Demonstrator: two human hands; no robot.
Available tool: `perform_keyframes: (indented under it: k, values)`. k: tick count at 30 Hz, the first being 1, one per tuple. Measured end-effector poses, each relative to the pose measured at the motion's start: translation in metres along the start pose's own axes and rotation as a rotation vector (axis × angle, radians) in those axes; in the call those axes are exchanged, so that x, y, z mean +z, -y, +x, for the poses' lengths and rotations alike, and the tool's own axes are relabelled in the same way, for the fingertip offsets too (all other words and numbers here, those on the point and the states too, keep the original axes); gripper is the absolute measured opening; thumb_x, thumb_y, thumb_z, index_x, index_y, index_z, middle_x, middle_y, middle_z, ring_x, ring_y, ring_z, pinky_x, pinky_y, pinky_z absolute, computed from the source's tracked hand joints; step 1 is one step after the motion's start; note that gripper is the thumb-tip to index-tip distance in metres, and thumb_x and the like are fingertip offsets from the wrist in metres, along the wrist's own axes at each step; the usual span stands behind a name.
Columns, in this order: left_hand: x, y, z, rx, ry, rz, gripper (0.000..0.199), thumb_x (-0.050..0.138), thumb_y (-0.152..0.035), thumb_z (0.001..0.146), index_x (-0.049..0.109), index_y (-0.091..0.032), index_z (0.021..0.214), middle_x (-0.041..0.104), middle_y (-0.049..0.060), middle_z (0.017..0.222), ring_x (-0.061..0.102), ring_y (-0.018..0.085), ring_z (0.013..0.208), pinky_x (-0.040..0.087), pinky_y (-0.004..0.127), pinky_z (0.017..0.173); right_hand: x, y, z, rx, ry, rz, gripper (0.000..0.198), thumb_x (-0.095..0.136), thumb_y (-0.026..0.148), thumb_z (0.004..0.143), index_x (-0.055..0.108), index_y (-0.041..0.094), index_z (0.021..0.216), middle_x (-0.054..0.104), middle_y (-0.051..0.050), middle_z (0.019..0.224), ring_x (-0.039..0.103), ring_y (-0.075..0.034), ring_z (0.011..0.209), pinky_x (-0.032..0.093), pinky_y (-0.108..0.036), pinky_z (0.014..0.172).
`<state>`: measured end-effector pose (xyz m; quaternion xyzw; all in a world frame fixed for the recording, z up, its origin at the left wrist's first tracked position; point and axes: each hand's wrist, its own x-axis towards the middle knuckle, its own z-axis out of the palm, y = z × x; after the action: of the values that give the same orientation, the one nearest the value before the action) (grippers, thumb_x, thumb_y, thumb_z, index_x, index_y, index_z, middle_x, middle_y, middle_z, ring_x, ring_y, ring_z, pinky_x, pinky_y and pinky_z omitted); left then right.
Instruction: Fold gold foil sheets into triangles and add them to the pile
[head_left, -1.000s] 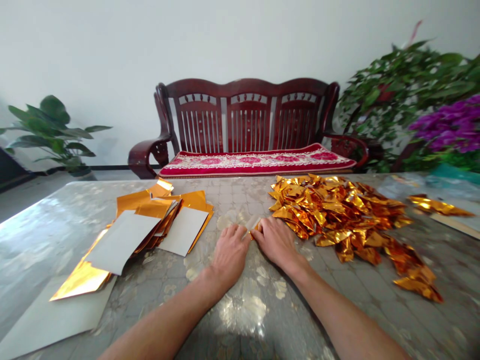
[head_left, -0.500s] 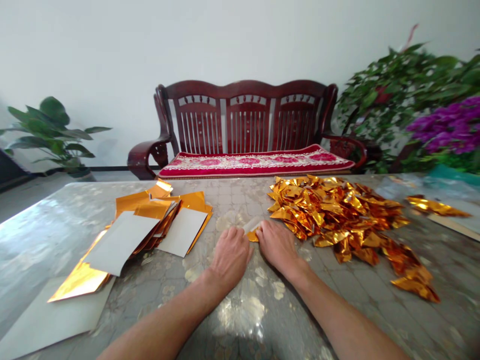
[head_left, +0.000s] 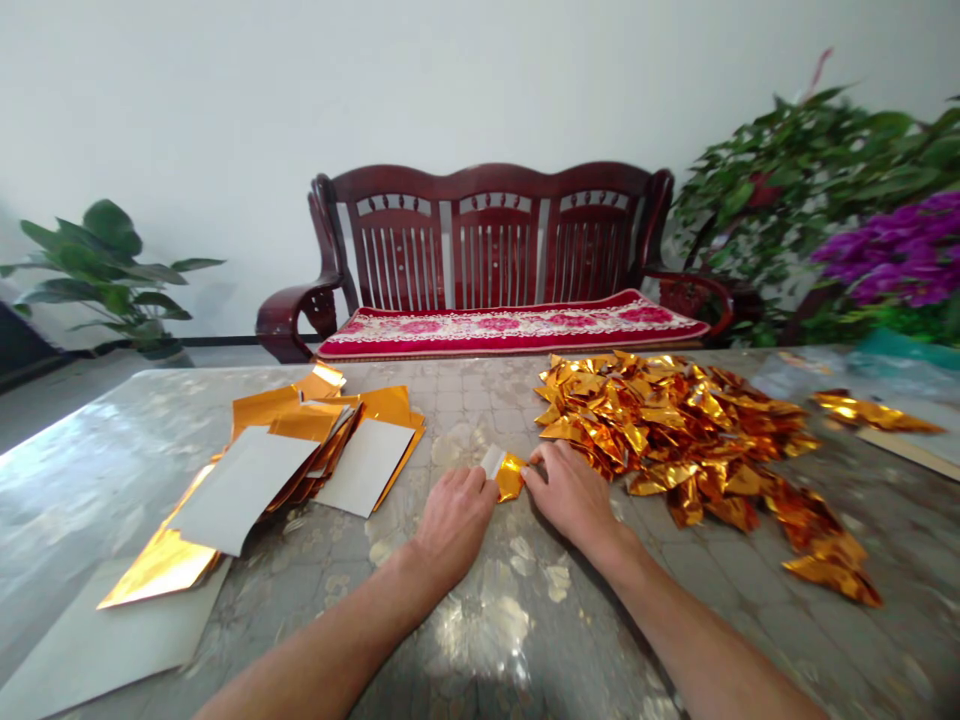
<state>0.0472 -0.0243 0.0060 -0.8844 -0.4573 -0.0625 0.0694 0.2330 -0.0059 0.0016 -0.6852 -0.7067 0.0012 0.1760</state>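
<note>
Between my two hands, on the tabletop, is a partly folded sheet of gold foil paper [head_left: 511, 478], its white back showing at the upper left. My left hand [head_left: 459, 515] grips its left side with the fingers closed. The right edge is pinched by the fingertips of my right hand [head_left: 571, 492]. To the right lies a heap of folded gold foil pieces [head_left: 652, 415], close beyond my right hand. Loose stacks of flat foil paper [head_left: 247, 480], some white side up, lie to the left of my left hand.
A patterned table [head_left: 480, 640] spans the foreground. At its right end are a clear plastic bag [head_left: 799, 372] and a pale board [head_left: 911, 450]. Behind stands a dark red wooden bench [head_left: 495, 240] with a red cushion [head_left: 517, 325]. Plants [head_left: 112, 270] flank it.
My hands have moved slightly apart, and more of the gold foil paper shows between them. My right hand has shifted a little to the right.
</note>
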Motion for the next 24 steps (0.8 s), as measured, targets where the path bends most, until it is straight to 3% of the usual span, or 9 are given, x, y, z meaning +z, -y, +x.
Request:
perform_keyframes:
  k: [4,9,14,19,24]
  values:
    - [-0.003,-0.002,-0.001,0.004,-0.025,-0.009,0.014,0.053,-0.021,0.095,0.063,-0.020,0.085,0.061,0.004,0.082,0.057,0.021,0.082,0.044,0.035,0.072,0.001,0.002,0.002,-0.014,-0.002,-0.019,0.013,0.059,0.035,0.089,0.062,0.022,0.089,0.063,-0.005,0.098,0.059,-0.021,0.094,0.035,-0.029,0.073]
    - [0.000,0.000,0.002,0.076,-0.123,-0.093,0.014,0.054,-0.028,0.096,0.062,-0.019,0.089,0.063,0.004,0.095,0.055,0.022,0.095,0.046,0.036,0.082,0.003,0.006,0.003,-0.048,-0.027,-0.036,0.013,0.059,0.033,0.087,0.060,0.022,0.081,0.062,-0.004,0.092,0.056,-0.020,0.089,0.033,-0.029,0.072]
    - [0.007,0.001,0.004,0.117,-0.084,-0.151,0.014,0.048,-0.026,0.099,0.059,-0.020,0.094,0.063,0.002,0.094,0.056,0.020,0.089,0.048,0.033,0.080,0.003,0.005,0.006,-0.003,0.016,0.047,0.010,0.056,0.029,0.088,0.059,0.022,0.082,0.066,-0.002,0.086,0.059,-0.017,0.081,0.030,-0.028,0.066]
    - [0.008,-0.004,0.003,0.100,-0.062,-0.129,0.010,0.049,-0.023,0.098,0.059,-0.020,0.097,0.063,0.003,0.097,0.057,0.021,0.091,0.049,0.034,0.081,0.001,0.004,0.007,0.059,0.072,0.146,0.012,0.056,0.028,0.087,0.062,0.023,0.096,0.069,0.000,0.085,0.063,-0.017,0.082,0.032,-0.027,0.066]
    - [0.011,-0.006,0.002,0.138,-0.056,-0.109,0.011,0.053,-0.018,0.095,0.058,-0.019,0.105,0.063,0.004,0.109,0.056,0.022,0.098,0.049,0.034,0.087,-0.005,0.003,0.003,0.013,0.072,0.071,0.011,0.055,0.029,0.088,0.063,0.023,0.085,0.067,-0.003,0.094,0.062,-0.018,0.089,0.033,-0.028,0.068]
